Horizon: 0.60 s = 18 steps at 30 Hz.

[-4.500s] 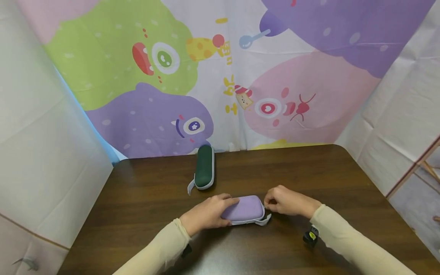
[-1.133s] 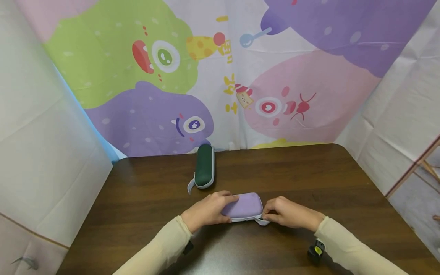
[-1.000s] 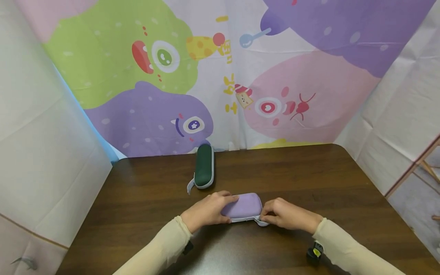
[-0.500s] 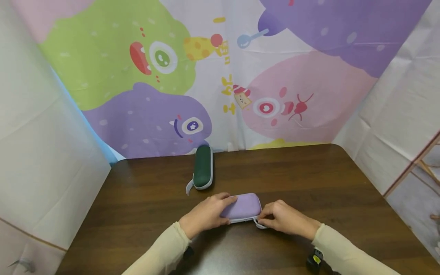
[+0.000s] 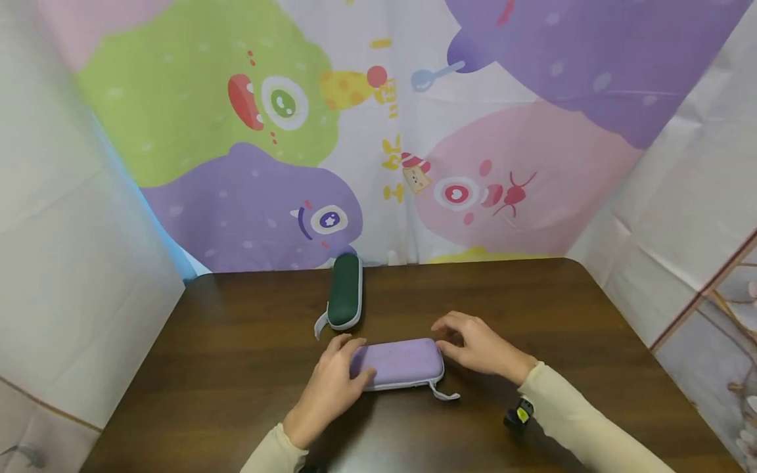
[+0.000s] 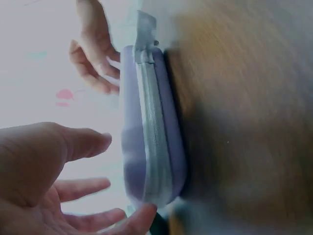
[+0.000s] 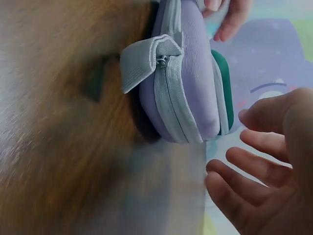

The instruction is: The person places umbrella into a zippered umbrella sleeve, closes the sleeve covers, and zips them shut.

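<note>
A lilac zip case (image 5: 397,363) lies flat on the table, its grey zipper (image 6: 155,132) facing the near side. A grey pull strap (image 7: 142,58) hangs from the slider by the right corner. Around the case's left end my left hand (image 5: 331,381) is spread, thumb and fingers apart; whether a fingertip touches the case, I cannot tell. My right hand (image 5: 481,345) hovers at the right end with loosely bent fingers, and nothing is in it. In the right wrist view those fingers are clear of the case.
A dark green zip case (image 5: 345,289) with a grey strap lies behind the lilac one, close to the table's back edge. A cartoon-printed cloth (image 5: 384,230) hangs behind the brown wooden table (image 5: 532,295), with pale cloth walls at both sides.
My right hand has let go of the pull strap and lifted up and back. My left hand has loosened its hold and moved left. The lilac case has shifted slightly left.
</note>
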Motion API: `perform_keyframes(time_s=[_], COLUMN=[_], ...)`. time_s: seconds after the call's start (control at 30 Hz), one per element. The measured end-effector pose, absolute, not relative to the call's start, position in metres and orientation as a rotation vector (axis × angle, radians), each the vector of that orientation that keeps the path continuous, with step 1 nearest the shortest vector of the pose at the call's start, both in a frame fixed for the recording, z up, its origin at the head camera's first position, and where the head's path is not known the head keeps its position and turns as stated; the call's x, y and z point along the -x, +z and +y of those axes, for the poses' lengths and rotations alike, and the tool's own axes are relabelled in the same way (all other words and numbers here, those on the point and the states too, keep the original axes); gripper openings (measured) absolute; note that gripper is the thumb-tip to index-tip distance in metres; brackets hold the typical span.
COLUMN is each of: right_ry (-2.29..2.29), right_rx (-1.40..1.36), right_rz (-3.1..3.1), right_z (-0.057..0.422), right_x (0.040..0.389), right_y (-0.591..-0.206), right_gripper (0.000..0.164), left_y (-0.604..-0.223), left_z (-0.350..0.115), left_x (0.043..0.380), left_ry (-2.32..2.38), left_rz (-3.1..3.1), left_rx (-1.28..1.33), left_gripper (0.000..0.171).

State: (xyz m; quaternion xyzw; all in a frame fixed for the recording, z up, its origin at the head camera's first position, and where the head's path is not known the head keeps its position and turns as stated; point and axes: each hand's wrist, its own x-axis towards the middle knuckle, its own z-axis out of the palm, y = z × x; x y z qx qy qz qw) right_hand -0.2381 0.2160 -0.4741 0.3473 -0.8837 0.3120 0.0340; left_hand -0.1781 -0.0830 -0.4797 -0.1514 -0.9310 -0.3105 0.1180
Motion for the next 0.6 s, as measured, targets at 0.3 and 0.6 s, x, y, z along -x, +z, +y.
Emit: perform_keyframes(time_s=[0.3, 0.6], right_ry=[1.008, 1.048], right_rx=[-1.228, -1.317], right_rz=[-2.880, -2.919], right_z=[0.206, 0.192], right_x=[0.242, 0.242], right_y=[-0.485, -0.481], right_gripper=[0.037, 0.036], left_y=[-0.482, -0.469], left_z=[-0.092, -0.113], left_x=[0.182, 0.193], left_ry=[-1.048, -1.111], left_rz=[-2.760, -2.904], left_rx=[0.359, 0.261], left_gripper=[0.045, 0.048])
